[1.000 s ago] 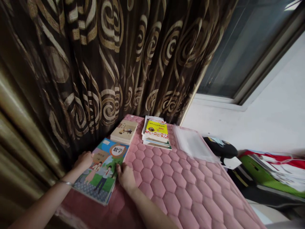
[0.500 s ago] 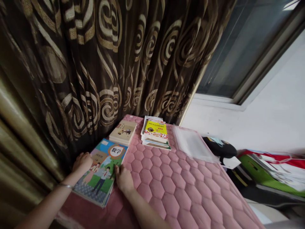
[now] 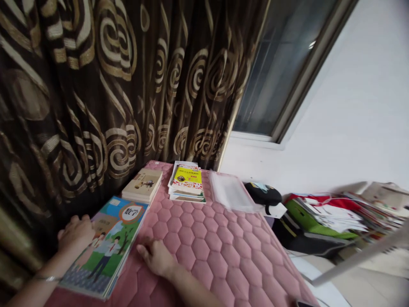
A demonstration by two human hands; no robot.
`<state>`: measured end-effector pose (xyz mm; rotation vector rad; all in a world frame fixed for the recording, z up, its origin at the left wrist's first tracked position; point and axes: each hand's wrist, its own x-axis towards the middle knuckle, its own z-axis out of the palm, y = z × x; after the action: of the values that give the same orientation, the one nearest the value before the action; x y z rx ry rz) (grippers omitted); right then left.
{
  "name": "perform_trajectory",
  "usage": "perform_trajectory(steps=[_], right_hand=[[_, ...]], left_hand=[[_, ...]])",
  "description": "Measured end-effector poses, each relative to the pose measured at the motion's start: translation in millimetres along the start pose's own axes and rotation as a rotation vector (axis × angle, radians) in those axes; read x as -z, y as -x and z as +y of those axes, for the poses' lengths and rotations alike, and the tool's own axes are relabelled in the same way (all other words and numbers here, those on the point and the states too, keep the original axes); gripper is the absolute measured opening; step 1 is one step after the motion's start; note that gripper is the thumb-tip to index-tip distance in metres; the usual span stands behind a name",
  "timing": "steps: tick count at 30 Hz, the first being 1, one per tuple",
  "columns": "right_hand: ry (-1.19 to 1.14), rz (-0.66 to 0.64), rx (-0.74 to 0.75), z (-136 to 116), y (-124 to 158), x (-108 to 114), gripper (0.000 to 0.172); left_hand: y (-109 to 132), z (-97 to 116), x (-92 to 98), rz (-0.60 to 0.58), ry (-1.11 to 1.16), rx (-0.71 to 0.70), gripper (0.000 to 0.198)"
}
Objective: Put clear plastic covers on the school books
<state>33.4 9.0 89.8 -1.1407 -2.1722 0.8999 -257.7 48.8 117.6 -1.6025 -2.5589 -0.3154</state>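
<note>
A stack of thin textbooks (image 3: pixel 128 245) with a blue and green illustrated cover lies flat at the left edge of the pink quilted surface. My left hand (image 3: pixel 76 232) rests at its left edge, fingers loosely bent and not wrapped round it. Just right of the stack, my right hand (image 3: pixel 157 256) hovers over or rests on the quilting, empty, its fingers part curled and the thumb apart. Behind the textbooks sits a stack of beige books (image 3: pixel 142 184). A third pile, topped by a yellow and white book (image 3: pixel 188 175), lies to the right of that.
Clear plastic sleeves (image 3: pixel 232 191) lie along the far right of the pink quilted surface (image 3: pixel 204 251). Beyond its right edge are a black case (image 3: pixel 263 194) and a green item with papers (image 3: pixel 306 217). A patterned brown curtain (image 3: pixel 128 102) hangs behind the books.
My right hand has come away from the right edge of the textbook stack. My left hand stays at the left edge. The view has turned right, bringing more clutter into sight.
</note>
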Motion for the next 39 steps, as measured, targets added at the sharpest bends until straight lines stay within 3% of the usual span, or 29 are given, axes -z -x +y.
perform_trajectory(steps=[3, 5, 8, 10, 12, 17, 22, 25, 29, 33, 39], right_hand=[[0.181, 0.131, 0.004, 32, 36, 48, 0.023], [0.322, 0.218, -0.091, 56, 60, 80, 0.026], [0.491, 0.302, -0.174, 89, 92, 116, 0.03], [0.549, 0.34, -0.228, 105, 109, 128, 0.031], [0.557, 0.353, -0.241, 115, 120, 132, 0.033], [0.531, 0.388, -0.264, 118, 123, 128, 0.034], [0.492, 0.426, -0.251, 117, 119, 131, 0.028], [0.433, 0.465, -0.279, 124, 107, 152, 0.026], [0.529, 0.631, -0.482, 144, 75, 209, 0.026], [0.583, 0.67, -0.586, 173, 41, 254, 0.036], [0.615, 0.617, -0.661, 205, 17, 259, 0.044]], left_hand=[[33, 52, 14.1, 0.233, -0.067, -0.245, 0.038], [64, 101, 12.8, 0.235, 0.034, -0.435, 0.036], [107, 170, -10.3, 0.095, 0.193, -0.826, 0.034], [124, 202, -34.1, 0.059, 0.26, -0.919, 0.033], [129, 219, -58.2, 0.066, 0.293, -0.936, 0.032], [117, 221, -97.6, 0.186, 0.373, -0.977, 0.033], [112, 216, -106.1, 0.196, 0.426, -0.992, 0.034], [112, 217, -107.2, 0.185, 0.455, -0.985, 0.035], [110, 217, -109.7, 0.183, 0.461, -0.988, 0.036], [110, 217, -111.0, 0.159, 0.465, -0.986, 0.035], [113, 218, -101.8, 0.059, 0.461, -0.945, 0.036]])
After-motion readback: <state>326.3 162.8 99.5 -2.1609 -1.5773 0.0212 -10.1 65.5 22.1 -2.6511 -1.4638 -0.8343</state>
